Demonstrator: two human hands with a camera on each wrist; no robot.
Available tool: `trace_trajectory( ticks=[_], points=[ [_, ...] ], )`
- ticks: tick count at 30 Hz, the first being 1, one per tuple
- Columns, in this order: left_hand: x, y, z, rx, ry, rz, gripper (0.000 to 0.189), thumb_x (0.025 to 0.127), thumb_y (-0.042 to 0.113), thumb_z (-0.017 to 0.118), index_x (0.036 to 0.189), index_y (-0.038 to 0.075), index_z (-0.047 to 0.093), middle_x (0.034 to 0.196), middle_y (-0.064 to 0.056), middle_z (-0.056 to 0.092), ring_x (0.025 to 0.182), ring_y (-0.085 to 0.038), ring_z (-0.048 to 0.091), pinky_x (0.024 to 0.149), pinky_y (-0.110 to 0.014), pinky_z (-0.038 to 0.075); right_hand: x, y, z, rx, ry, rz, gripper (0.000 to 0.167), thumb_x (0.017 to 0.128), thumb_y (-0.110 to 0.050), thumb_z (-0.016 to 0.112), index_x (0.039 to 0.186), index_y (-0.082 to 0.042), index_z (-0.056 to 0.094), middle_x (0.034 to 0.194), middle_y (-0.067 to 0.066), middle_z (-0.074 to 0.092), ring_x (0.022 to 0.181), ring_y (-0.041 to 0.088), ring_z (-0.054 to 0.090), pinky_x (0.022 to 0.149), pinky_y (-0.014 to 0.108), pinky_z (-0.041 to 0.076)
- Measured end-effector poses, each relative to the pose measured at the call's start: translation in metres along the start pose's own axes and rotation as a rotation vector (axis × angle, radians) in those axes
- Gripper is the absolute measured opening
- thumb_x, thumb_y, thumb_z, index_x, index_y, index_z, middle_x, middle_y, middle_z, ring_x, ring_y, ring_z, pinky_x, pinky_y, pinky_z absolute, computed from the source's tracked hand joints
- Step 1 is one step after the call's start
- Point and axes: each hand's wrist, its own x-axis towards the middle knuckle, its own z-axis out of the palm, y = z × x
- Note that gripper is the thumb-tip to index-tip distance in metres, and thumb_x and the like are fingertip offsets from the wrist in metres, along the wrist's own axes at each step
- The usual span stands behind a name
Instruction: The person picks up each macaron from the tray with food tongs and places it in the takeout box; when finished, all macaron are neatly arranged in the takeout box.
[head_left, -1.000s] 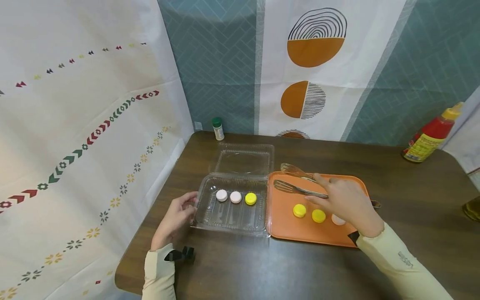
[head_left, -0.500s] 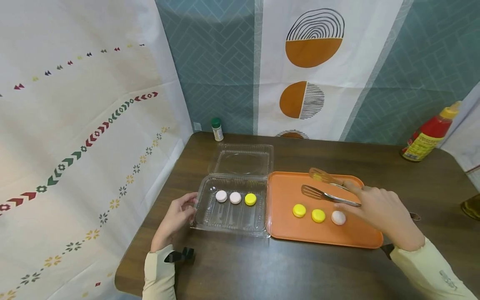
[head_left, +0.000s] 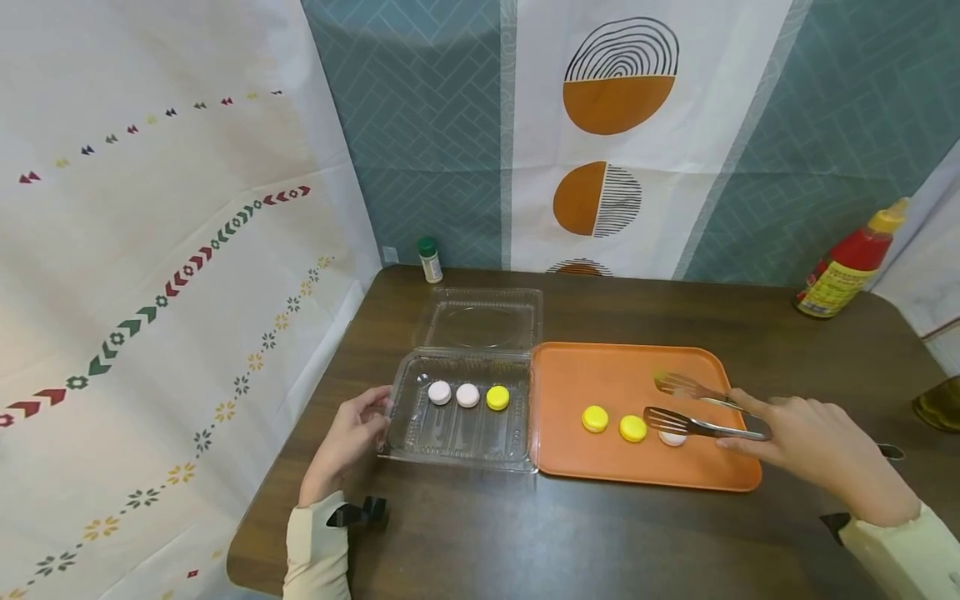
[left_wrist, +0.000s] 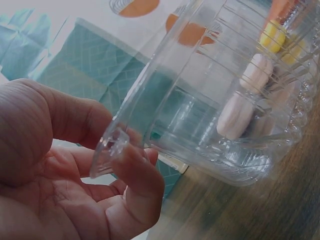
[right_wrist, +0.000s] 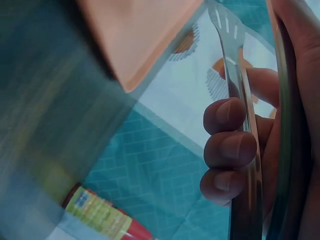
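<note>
My left hand [head_left: 349, 437] pinches the left rim of a clear plastic clamshell box [left_wrist: 200, 120] between thumb and fingers. Its lid [head_left: 480, 321] lies folded back behind it. Inside sit two pale pink macarons [head_left: 439, 392] and a yellow macaron [head_left: 498, 397] in a row. Metal tongs [head_left: 708, 428] with slotted tips are gripped in my right hand [head_left: 817, 446], fingers curled round one arm in the right wrist view. The tong tips stand apart above an orange tray [head_left: 577, 375]. On it lie two yellow macarons [head_left: 596, 418] and a pale pink macaron [head_left: 672, 438], partly hidden by the lower tong tip.
A green-capped shaker [head_left: 430, 261] stands at the table's back left. A red squeeze bottle [head_left: 847, 265] with a yellow cap stands at the back right. Part of an amber glass-like object [head_left: 939, 404] shows at the right edge. Patterned cloths hang behind and left.
My right hand has moved right and slightly toward me with the tongs, from near the box to over the tray's right part. My left hand keeps its hold on the box.
</note>
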Motion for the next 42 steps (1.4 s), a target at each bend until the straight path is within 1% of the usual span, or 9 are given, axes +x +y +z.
trace_trajectory(
  ticks=[5,10,13,18,23,27,34,37,42],
  points=[
    [0.001,0.001,-0.001,0.003,-0.005,0.002,0.052,0.084,-0.017,0.048,0.137,-0.019,0.047,0.111,-0.031,0.054,0.058,-0.013,0.051,0.051,-0.023,0.045,-0.008,0.004,0.006,0.023,-0.051,0.031,0.078,0.086,-0.066,0.066,0.133,-0.003,0.065,0.056,-0.007,0.041,0.048,0.01,0.041,0.041,0.033,0.034],
    [0.001,0.001,-0.001,0.003,-0.004,-0.004,0.053,0.085,-0.017,0.048,0.137,-0.019,0.047,0.112,-0.032,0.054,0.058,-0.012,0.05,0.051,-0.023,0.045,-0.013,0.005,0.011,0.065,-0.104,0.048,0.077,0.087,-0.065,0.064,0.135,-0.004,0.064,0.052,-0.008,0.039,0.047,0.009,0.04,0.041,0.032,0.032],
    [0.0,0.002,0.0,0.011,-0.002,-0.006,0.052,0.085,-0.018,0.048,0.137,-0.019,0.046,0.113,-0.033,0.054,0.058,-0.012,0.051,0.051,-0.023,0.046,-0.014,0.004,0.014,0.073,-0.117,0.042,0.076,0.088,-0.065,0.064,0.135,-0.005,0.065,0.052,-0.008,0.038,0.047,0.008,0.04,0.041,0.031,0.031],
    [-0.002,0.003,0.0,0.045,0.003,0.003,0.052,0.086,-0.017,0.048,0.138,-0.017,0.047,0.113,-0.032,0.055,0.058,-0.013,0.05,0.051,-0.024,0.046,-0.015,0.004,0.016,0.071,-0.092,0.027,0.071,0.087,-0.062,0.066,0.133,-0.007,0.067,0.053,-0.009,0.039,0.049,0.007,0.042,0.041,0.031,0.031],
    [-0.003,0.004,0.001,0.053,0.003,-0.009,0.052,0.087,-0.016,0.049,0.139,-0.017,0.046,0.114,-0.032,0.055,0.058,-0.014,0.05,0.051,-0.024,0.046,-0.02,0.004,0.019,0.066,-0.07,0.011,0.066,0.085,-0.058,0.071,0.128,-0.009,0.069,0.054,-0.01,0.041,0.049,0.007,0.044,0.041,0.032,0.034],
    [-0.003,0.004,0.001,0.055,-0.006,-0.005,0.053,0.087,-0.015,0.049,0.14,-0.016,0.046,0.115,-0.03,0.055,0.058,-0.014,0.05,0.051,-0.025,0.046,-0.023,0.003,0.018,0.041,-0.026,-0.013,0.062,0.083,-0.054,0.074,0.126,-0.009,0.071,0.052,-0.011,0.037,0.047,0.006,0.041,0.04,0.031,0.033],
    [0.0,0.008,0.001,0.065,-0.009,-0.012,0.054,0.088,-0.013,0.05,0.142,-0.015,0.043,0.116,-0.028,0.056,0.059,-0.014,0.049,0.052,-0.025,0.046,-0.016,0.004,0.008,0.038,0.013,-0.032,0.061,0.084,-0.05,0.075,0.129,-0.008,0.069,0.051,-0.013,0.036,0.047,0.004,0.042,0.042,0.032,0.036],
    [0.0,0.009,0.002,0.052,-0.005,-0.014,0.053,0.088,-0.012,0.05,0.141,-0.014,0.045,0.116,-0.029,0.055,0.06,-0.014,0.049,0.052,-0.024,0.046,-0.012,0.002,0.003,0.039,0.039,-0.036,0.059,0.085,-0.049,0.075,0.129,-0.01,0.069,0.05,-0.013,0.034,0.046,0.003,0.037,0.042,0.029,0.033],
    [-0.002,0.005,0.002,0.028,-0.002,-0.024,0.051,0.088,-0.015,0.049,0.139,-0.016,0.046,0.115,-0.031,0.054,0.058,-0.014,0.05,0.051,-0.025,0.046,0.0,-0.004,-0.002,0.064,0.054,-0.053,0.057,0.088,-0.051,0.072,0.13,-0.013,0.069,0.052,-0.014,0.034,0.049,0.003,0.036,0.043,0.028,0.031]
  ],
)
